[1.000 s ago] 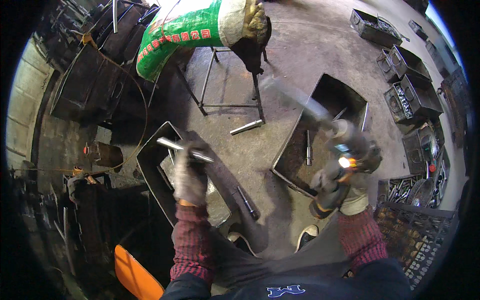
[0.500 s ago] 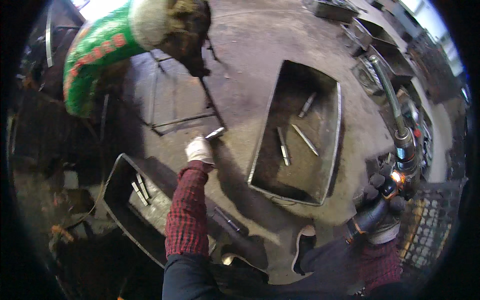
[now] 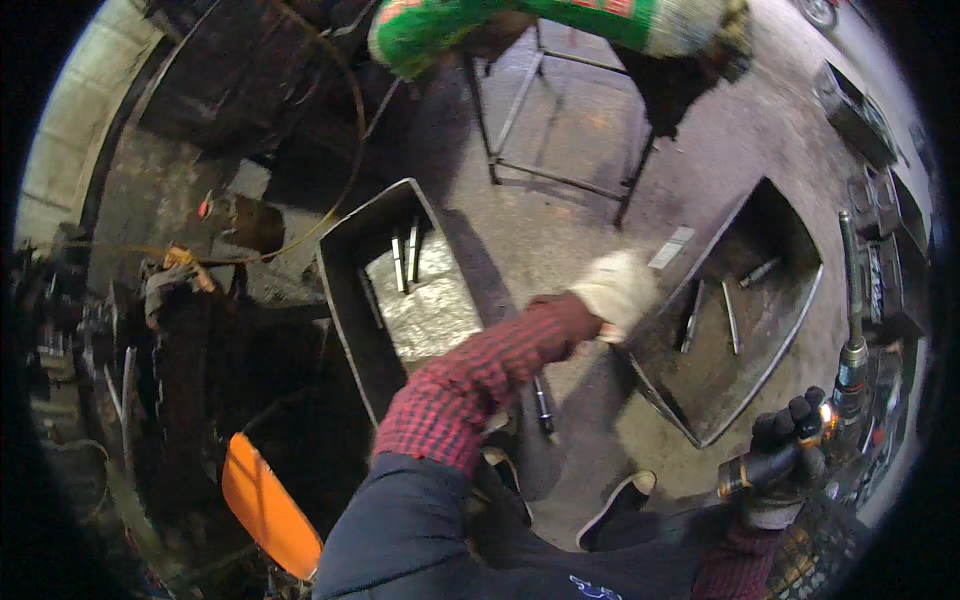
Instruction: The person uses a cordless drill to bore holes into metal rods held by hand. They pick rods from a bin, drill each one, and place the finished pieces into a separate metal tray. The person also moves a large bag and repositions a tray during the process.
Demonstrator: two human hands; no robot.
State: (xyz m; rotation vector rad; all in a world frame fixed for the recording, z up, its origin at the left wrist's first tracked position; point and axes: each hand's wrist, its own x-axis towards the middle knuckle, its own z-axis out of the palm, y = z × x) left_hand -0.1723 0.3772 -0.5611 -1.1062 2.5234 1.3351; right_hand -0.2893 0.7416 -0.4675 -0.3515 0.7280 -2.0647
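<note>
My left hand [image 3: 615,295], in a white glove, is closed on a short metal bar [image 3: 672,248] that sticks out beyond the fingers. It is blurred and hangs over the left edge of the right-hand metal bin [image 3: 735,405], where three slim metal bars lie apart, one of them this bar [image 3: 731,318]. My right hand [image 3: 790,430], with dark glove fingers, grips a cordless drill [image 3: 846,388] with a lit lamp. From its chuck a long metal shaft [image 3: 853,280] points away from me. The drill's battery end [image 3: 737,476] shows below the fingers.
A second metal bin [image 3: 345,345] at left holds a few bars on a shiny plate. One rod [image 3: 543,405] lies on the floor between the bins. Ahead stands a metal-frame stand [image 3: 560,190] under a green sack [image 3: 590,15]. An orange panel [image 3: 270,510] is at lower left.
My left hand has carried the bar from near the stand's foot rightward to the right-hand bin. The view has swung left. My right hand still holds the drill.
</note>
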